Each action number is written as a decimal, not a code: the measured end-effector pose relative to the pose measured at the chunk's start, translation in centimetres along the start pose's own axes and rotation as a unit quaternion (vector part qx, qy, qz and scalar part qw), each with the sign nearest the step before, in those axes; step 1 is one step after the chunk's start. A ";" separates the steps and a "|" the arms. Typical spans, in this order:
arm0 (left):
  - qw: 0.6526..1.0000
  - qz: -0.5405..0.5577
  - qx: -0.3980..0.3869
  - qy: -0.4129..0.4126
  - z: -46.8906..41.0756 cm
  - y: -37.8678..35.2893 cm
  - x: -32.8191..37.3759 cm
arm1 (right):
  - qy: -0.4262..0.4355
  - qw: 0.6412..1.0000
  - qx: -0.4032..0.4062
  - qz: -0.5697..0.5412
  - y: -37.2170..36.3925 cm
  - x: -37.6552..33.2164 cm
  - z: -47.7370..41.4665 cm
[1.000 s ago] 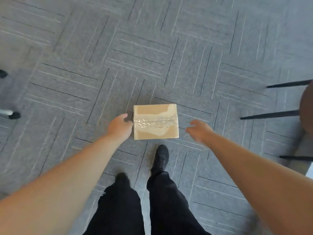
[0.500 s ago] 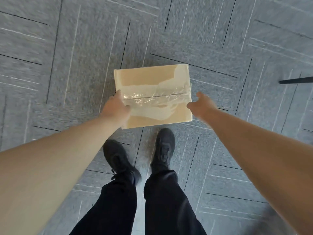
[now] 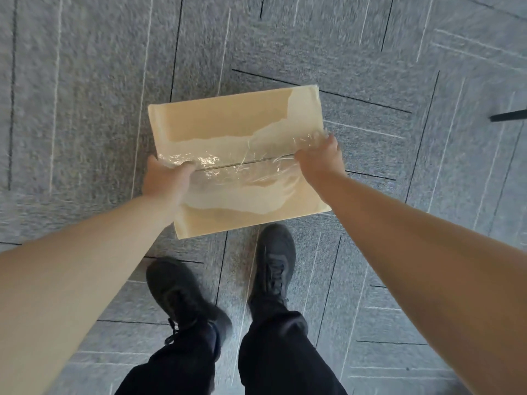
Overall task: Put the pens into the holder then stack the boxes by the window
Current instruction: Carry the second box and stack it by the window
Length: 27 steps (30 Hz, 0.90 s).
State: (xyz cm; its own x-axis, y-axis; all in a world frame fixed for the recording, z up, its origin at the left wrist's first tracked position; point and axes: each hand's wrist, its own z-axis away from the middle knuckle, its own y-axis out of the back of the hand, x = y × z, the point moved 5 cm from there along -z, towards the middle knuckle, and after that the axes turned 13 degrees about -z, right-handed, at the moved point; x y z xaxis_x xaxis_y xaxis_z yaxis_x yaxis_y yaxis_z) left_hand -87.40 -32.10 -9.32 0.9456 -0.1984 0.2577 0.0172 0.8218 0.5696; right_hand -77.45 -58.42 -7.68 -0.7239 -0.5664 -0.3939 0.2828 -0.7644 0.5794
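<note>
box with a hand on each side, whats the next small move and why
Probably lift it straight up, kept level: the left hand and right hand grip opposite ends of the box at its taped seam. No window or second box shows, so carrying comes after.

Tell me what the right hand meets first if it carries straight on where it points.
The cardboard box: the right hand grips its right edge by the clear tape and points inward across the top, with no gap. Beyond the box only grey carpet shows, though depth is unclear.
</note>
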 end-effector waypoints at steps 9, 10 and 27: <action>0.997 0.031 -0.072 0.013 1.9 0.9 1.1 | -0.078 0.995 0.024 -0.056 1.7 -1.0 0.7; 0.996 0.032 -0.081 0.008 3.1 1.4 1.9 | -0.077 0.995 0.025 -0.054 2.7 -1.3 1.2; 0.938 -0.078 -0.095 -0.325 42.6 22.7 37.4 | 0.062 0.939 0.239 -0.240 49.4 -22.0 30.8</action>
State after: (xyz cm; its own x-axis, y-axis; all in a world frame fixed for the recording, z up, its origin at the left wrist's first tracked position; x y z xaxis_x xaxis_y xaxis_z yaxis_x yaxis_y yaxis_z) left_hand -65.50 -43.59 46.52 0.5297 -0.5572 0.6394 0.2545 0.8236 0.5068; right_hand -66.94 -74.22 51.58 -0.6080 -0.2457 -0.7550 -0.3936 -0.7326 0.5553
